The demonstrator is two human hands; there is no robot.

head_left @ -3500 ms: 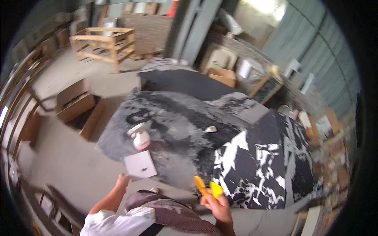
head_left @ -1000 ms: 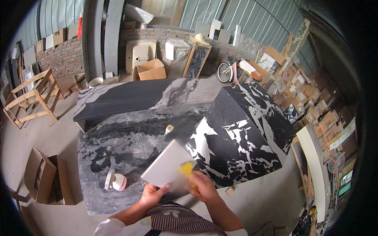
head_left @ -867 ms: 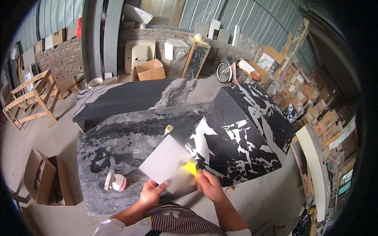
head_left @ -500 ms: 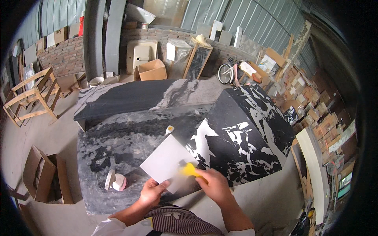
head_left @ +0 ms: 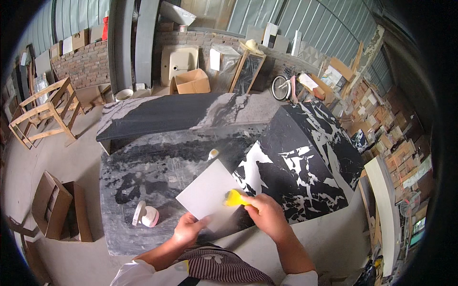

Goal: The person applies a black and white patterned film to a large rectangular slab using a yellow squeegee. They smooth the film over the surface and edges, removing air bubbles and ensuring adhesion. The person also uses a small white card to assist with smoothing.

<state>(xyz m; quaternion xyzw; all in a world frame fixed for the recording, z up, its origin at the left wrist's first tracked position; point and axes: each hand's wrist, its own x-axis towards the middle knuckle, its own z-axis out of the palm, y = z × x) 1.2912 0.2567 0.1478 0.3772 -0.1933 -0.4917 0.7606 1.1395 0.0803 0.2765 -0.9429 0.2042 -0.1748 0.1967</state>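
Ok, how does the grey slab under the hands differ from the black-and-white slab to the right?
The grey slab lies flat, low and dusty, with faint dark veining; the black-and-white slab stands higher, with bold white patches on glossy black. The grey one bears a pink-and-white tub; the other's top is bare. Both are veined stone.

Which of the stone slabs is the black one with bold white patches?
The tilted slab on the right, just beyond the right hand. The flat slab is grey-veined; the rear slab is mostly plain black.

Left hand (head_left: 187,229) fingers pinch upward; right hand (head_left: 268,217) is fisted, forearms converging.
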